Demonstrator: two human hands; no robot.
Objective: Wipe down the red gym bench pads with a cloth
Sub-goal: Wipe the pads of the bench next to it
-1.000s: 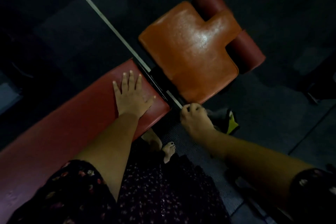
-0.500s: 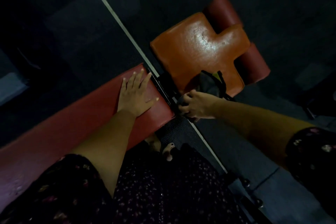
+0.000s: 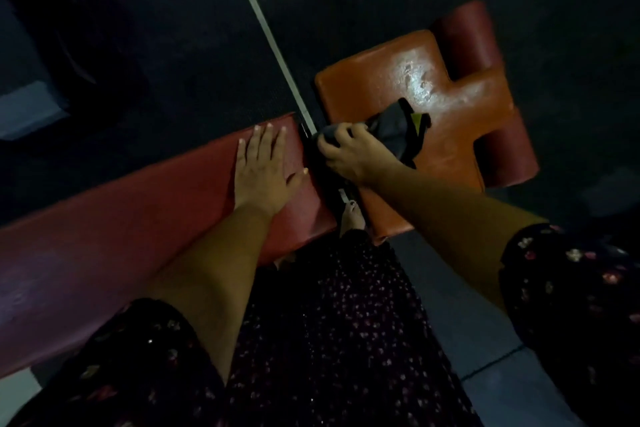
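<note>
Fingers point(image 3: 343, 134) of right hand point(image 3: 355, 154) gripping cloth point(image 3: 393, 131), on seat pad point(image 3: 374, 87) — left hand point(image 3: 261, 172) flat

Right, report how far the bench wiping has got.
Done: nothing confirmable; the seat pad shines, maybe just glare. In hand: the right hand grips the cloth at the seat pad's edge. To do: the long pad, where the left hand rests flat, and the rollers.
</note>
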